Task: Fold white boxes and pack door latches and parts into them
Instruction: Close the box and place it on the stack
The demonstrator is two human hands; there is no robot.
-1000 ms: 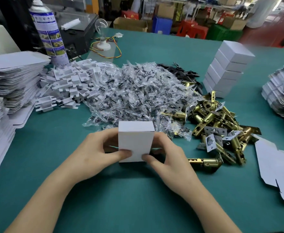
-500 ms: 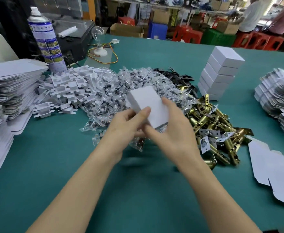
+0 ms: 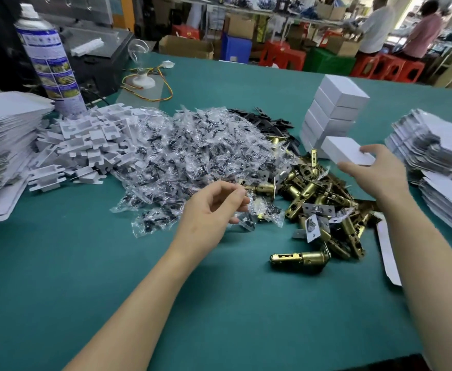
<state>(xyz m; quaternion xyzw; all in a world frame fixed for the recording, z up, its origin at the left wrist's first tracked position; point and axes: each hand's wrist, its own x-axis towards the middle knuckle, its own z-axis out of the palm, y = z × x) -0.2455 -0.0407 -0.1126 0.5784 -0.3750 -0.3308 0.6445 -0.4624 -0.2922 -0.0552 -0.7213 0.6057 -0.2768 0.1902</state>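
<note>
The right hand [image 3: 378,178] grips a closed white box [image 3: 345,153], thumb along its near edge and fingers over its far side, holding it tilted above the table. Just beyond the box rises a stack of closed white boxes [image 3: 335,108]; whether the held box touches the foot of the stack cannot be told. Below and to the inner side of this hand lies a heap of brass door latches [image 3: 318,194], some with white tags, and one single latch [image 3: 299,259] lies apart on the near side of the heap, between the two forearms. Beside the right forearm a flat box blank [image 3: 389,253] lies on the green table [image 3: 99,277], and further out to that side stand piles of flat blanks [image 3: 433,148]. The left hand [image 3: 214,207] hovers with fingers loosely curled and nothing visible in them, over the near edge of a wide pile of clear plastic bags of small dark parts [image 3: 187,156]. Beyond that pile, toward the box stack, lie black metal plates [image 3: 269,121]. Outward from the left hand is a heap of white cardboard inserts [image 3: 85,145], then tall stacks of flat blanks [image 3: 2,135], with a spray can [image 3: 49,60] standing behind them.
</note>
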